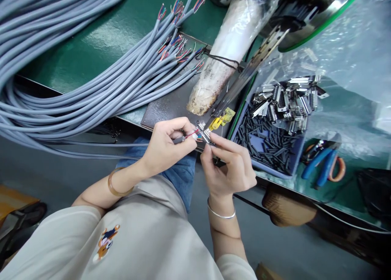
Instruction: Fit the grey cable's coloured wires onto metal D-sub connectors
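Observation:
My left hand (166,143) is closed on the end of a grey cable (179,140), whose stripped coloured wires fan out toward a small metal connector (204,132). My right hand (227,166) pinches that connector from below with thumb and forefinger. Both hands meet just in front of the bench edge, over my lap. A yellow clip (220,120) sits right behind the connector.
A thick bundle of grey cables (76,80) with stripped ends sweeps across the green bench (100,40). A blue tray (269,143) holds black tubing pieces and a pile of metal connectors (287,101). Blue and orange pliers (324,162) lie right. A wrapped cylinder (226,52) stands behind.

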### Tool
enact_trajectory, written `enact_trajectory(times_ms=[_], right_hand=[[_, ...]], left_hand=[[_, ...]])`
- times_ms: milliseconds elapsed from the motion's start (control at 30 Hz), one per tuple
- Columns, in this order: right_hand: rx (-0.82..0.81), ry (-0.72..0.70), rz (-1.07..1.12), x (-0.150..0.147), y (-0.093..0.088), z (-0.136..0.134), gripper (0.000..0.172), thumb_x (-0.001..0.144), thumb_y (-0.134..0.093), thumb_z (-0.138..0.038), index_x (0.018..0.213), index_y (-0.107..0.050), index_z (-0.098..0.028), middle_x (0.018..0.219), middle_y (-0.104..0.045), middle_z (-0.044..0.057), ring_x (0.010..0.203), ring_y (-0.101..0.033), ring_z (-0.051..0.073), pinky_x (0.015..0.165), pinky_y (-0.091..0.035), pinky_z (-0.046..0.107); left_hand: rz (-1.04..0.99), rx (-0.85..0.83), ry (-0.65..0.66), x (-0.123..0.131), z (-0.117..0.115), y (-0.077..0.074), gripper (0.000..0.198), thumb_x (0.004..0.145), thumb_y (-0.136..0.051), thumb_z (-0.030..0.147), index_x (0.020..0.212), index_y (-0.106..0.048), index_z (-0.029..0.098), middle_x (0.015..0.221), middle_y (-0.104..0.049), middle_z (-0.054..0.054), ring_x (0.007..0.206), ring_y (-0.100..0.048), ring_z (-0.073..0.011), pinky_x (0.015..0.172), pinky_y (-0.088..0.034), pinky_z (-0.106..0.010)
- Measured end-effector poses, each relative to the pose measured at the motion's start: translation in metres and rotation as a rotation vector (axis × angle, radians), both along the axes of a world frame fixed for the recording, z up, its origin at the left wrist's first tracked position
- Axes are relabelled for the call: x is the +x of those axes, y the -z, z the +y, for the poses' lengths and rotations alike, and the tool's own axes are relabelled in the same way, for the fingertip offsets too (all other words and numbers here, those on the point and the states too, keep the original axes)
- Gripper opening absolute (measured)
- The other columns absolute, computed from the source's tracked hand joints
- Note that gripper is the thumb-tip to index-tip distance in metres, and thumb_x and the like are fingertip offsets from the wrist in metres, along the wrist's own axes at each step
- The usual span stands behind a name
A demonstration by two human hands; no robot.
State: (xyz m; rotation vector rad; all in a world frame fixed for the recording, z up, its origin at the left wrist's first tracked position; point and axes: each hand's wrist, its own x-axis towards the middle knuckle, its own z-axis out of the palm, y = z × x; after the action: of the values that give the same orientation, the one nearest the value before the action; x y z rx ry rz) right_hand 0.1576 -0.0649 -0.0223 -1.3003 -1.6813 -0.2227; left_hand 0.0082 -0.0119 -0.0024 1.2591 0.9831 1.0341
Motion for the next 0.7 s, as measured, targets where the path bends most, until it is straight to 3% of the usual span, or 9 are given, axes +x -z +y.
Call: enact_trajectory(times_ms=[167,333,567,700], right_hand=[[-0.166,-0.028,0.322,-0.003,-0.005,0.0,0.014,0.085,-0.074,-0.011,0.082,-0.065,-0.021,0.092,-0.079,0.001,0.084,-0.077,0.017,0.072,-0.063,0.03],[-0.1,-0.02,0.191,-0.003,-0.006,0.0,0.017,0.082,-0.077,-0.011,0.08,-0.064,-0.022,0.096,-0.08,0.002,0.082,-0.077,0.017,0.071,-0.063,0.031],[-0.23,-0.084,0.368,0.001,-0.009,0.0,0.016,0.084,-0.075,-0.01,0.081,-0.065,-0.021,0.093,-0.078,0.001,0.085,-0.075,0.016,0.073,-0.061,0.03],[-0.168,-0.071,0.311,-0.001,-0.008,0.0,0.017,0.083,-0.076,-0.009,0.083,-0.065,-0.021,0.095,-0.078,0.0,0.086,-0.076,0.015,0.074,-0.061,0.029]], left_hand=[[-0.045,-0.046,0.037,-0.003,-0.002,0.0,0.015,0.077,-0.069,0.023,0.067,-0.062,0.014,0.066,-0.061,-0.001,0.056,-0.051,-0.0069,0.05,-0.04,-0.018],[-0.088,-0.034,-0.009,-0.002,-0.003,0.001,0.015,0.075,-0.069,0.02,0.065,-0.058,0.016,0.066,-0.06,0.0,0.056,-0.05,-0.0067,0.048,-0.037,-0.017],[-0.116,-0.182,0.23,-0.012,0.009,-0.002,0.017,0.073,-0.074,0.02,0.064,-0.061,0.015,0.052,-0.049,0.004,0.043,-0.029,-0.002,0.039,-0.019,-0.018],[-0.143,-0.19,0.176,-0.011,0.007,-0.001,0.019,0.073,-0.074,0.02,0.065,-0.058,0.015,0.054,-0.047,0.005,0.044,-0.029,-0.0019,0.04,-0.02,-0.018]])
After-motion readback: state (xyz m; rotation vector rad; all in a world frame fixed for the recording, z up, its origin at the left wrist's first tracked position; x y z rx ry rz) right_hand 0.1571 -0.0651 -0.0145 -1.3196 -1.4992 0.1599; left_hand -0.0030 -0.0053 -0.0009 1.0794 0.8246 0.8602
